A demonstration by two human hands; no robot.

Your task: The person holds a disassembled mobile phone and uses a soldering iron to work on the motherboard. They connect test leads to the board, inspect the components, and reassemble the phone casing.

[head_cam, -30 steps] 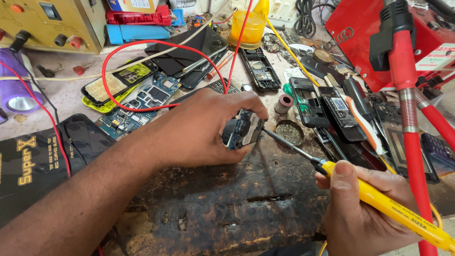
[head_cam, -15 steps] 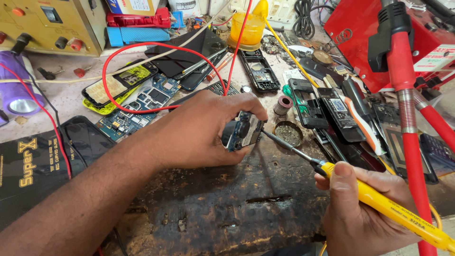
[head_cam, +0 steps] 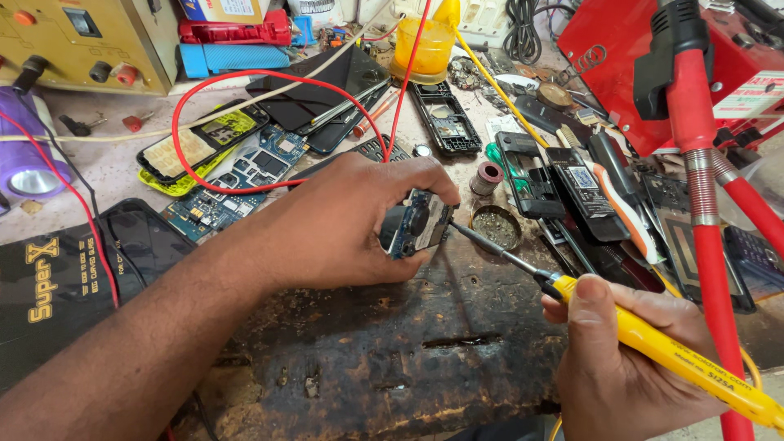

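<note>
- Left hand (head_cam: 343, 224) curled closed around a small blue circuit board (head_cam: 415, 222), held edge-up above the scorched desk (head_cam: 392, 343).
- Right hand (head_cam: 625, 367), near right, grips a yellow soldering iron (head_cam: 653, 343); its tip touches the board's right edge.

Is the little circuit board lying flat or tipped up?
Tipped up: the left hand holds the circuit board on edge above the bench, facing the soldering iron.

Both arms are bare, with no sleeve showing on either forearm. The left hand (head_cam: 343, 224) wears no glove, ring or watch, and its short nails are unpainted. The right hand (head_cam: 629, 367) is likewise ungloved and without jewellery.
</note>
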